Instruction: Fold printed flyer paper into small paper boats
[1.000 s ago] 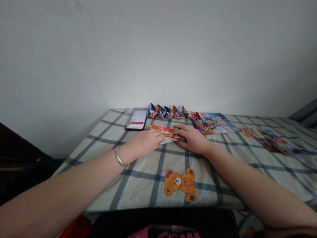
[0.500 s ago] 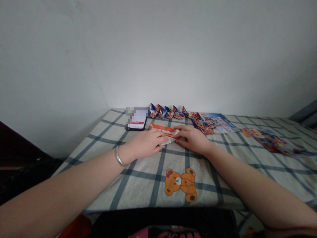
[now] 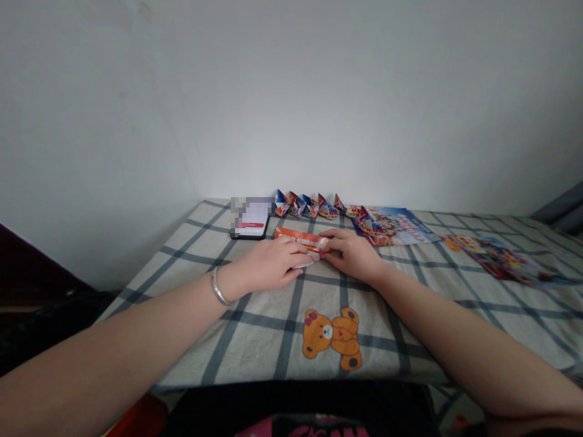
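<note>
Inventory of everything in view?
Wall: one, grey, behind
Cloth: one, checked grey, centre
Bear print: one, orange, near edge
Folded papers: several, multicoloured, by wall
Phone: one, black, back left
Flyers: at least two, multicoloured, right
Paper: one, orange, centre
Unclear item: one, grey, right
Lower item: one, orange, bottom left
Background items: unclear count, dark, left
Bangle: one, silver, left wrist
Clothing: some, black and pink, bottom
Left hand: one, bare, on paper
Right hand: one, bare, on paper

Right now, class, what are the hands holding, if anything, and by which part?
The paper: the right hand holds its right end. The left hand lies over its left part; whether it grips cannot be told.
</note>
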{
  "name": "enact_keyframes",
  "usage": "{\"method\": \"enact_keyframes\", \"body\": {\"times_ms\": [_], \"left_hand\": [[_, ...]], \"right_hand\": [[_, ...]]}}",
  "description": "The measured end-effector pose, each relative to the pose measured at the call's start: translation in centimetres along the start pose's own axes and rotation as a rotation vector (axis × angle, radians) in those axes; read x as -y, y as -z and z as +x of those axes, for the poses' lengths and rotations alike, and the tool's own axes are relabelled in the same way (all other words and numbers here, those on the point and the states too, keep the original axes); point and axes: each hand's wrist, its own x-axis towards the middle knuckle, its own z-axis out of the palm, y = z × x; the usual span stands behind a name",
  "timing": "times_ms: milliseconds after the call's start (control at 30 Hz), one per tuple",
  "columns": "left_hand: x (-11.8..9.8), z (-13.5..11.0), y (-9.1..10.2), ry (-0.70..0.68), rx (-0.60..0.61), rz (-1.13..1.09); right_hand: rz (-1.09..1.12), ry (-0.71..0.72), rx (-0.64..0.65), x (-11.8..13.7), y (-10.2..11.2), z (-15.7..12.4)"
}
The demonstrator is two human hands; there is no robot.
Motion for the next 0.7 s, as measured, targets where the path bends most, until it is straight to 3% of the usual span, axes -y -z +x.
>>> {"method": "enact_keyframes", "body": {"times_ms": [700], "left_hand": [[0.0, 0.2, -0.4, -0.051, -0.029, -0.022]], "right_hand": [[0.059, -0.099, -0.008, -0.3, -1.2, 0.4]]}}
